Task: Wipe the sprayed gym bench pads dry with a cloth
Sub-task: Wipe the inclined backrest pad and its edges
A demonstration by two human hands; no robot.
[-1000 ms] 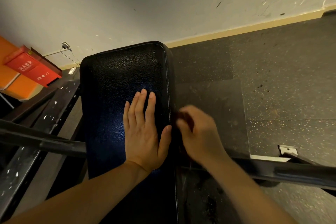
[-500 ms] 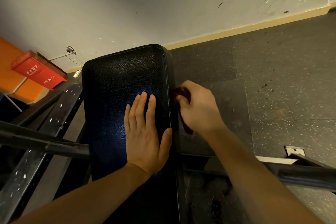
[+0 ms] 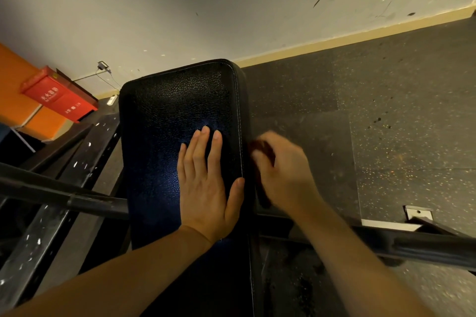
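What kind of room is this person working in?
Most likely a gym, probably a weights corner. A black bench pad sits among dark steel rack bars, and the floor is speckled rubber matting. The right hand holds a dark cloth at the pad's edge.

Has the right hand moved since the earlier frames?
Yes. The right hand, gripping a dark reddish cloth, slid along the right side of the black textured bench pad toward its far end, then partway back toward the person.
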